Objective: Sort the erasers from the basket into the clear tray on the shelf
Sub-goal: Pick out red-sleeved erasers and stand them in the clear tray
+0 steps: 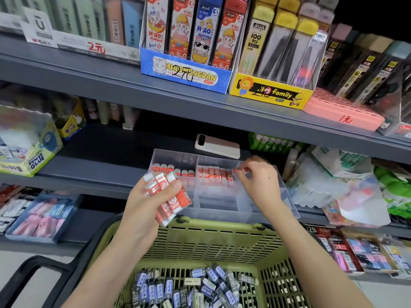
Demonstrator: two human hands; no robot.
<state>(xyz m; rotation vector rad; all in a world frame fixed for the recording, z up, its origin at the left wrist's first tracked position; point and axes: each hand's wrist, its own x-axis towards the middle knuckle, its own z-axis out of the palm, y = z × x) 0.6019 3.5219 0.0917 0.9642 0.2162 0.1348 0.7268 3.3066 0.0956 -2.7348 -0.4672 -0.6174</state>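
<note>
A: Nearest thing first?

B: Green slotted plastic basket, bottom of the view, black handle at lower left. Loose pile of blue-and-black sleeved erasers on its floor, none sorted yet.

A: Hands?

B: Left hand is above the basket's far rim, fingers and thumb curled round a fistful of red-and-white sleeved erasers, several fanned out. Right hand is further in, over the tray, thumb and fingertips pinching a single red-sleeved eraser.

A: Where is the tray?

B: Clear plastic divided tray sits on the grey metal shelf, just beyond the basket. Its left compartment has a row of red-faced erasers standing on end. The middle compartment has a row of red-sleeved erasers upright along the back. The pinched eraser is at the right end of that row, near the divider; can't tell if it touches its neighbour.

A: Step?

B: My read: placing reds one at a time, left hand as the feeder stock. Early to middle of the task, since the blue pile is untouched.

A: Next move needs what?

B: Probably seat the piece upright, flush with the row, let go without tipping the others. Then pull another from the left fist without spilling the bunch.

A: Behind?

B: White phone flat on the shelf behind the tray.
</note>
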